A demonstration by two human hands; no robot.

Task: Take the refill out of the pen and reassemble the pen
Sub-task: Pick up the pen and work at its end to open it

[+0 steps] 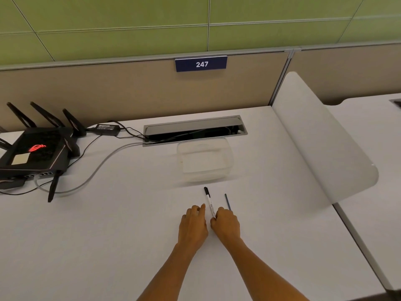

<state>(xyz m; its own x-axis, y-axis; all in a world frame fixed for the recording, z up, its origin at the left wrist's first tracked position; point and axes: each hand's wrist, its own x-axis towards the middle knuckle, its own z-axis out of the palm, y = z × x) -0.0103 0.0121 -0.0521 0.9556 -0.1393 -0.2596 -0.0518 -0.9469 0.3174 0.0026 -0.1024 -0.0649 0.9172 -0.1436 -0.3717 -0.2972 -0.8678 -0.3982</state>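
The pen (209, 199) was seen lying on the white counter (130, 213), its long axis running away from the person, black cap at the far end. Its near end was met by the right hand (225, 221), whose fingers were curled about it — whether it was truly gripped could not be told. The left hand (193, 222) lay loosely closed just left of the barrel, holding nothing visible. The refill (227, 202) lay free beside the pen — on its right, nearly parallel, nearest the right hand.
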